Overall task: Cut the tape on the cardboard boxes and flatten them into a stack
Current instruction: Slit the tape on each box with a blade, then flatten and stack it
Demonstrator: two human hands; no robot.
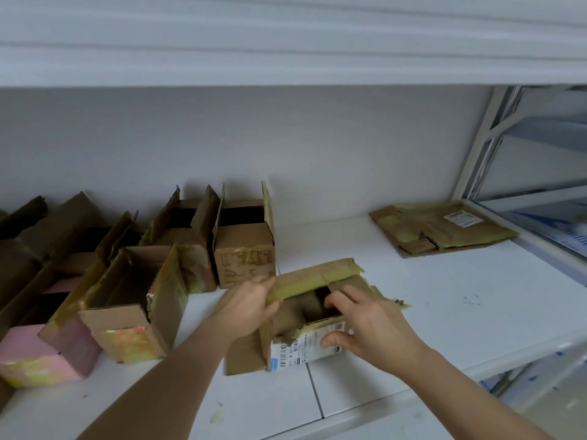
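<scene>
A small cardboard box [295,347] with a white shipping label and yellowish tape lies on the white shelf [444,300] in front of me, its top partly open. My left hand [251,304] grips the far flap [314,276] at its left end, thumb under it. My right hand [368,325] has fingertips hooked over the near flap edge into the opening and its thumb pressed on the labelled side. A stack of flattened boxes [441,227] lies at the back right. No cutting tool is in view.
Several opened boxes [241,242] stand in rows at the left, among them a pink one [41,354] and a taped one [133,306]. A white wall rises behind, another shelf hangs overhead, and a metal rack frame [482,144] stands at the right.
</scene>
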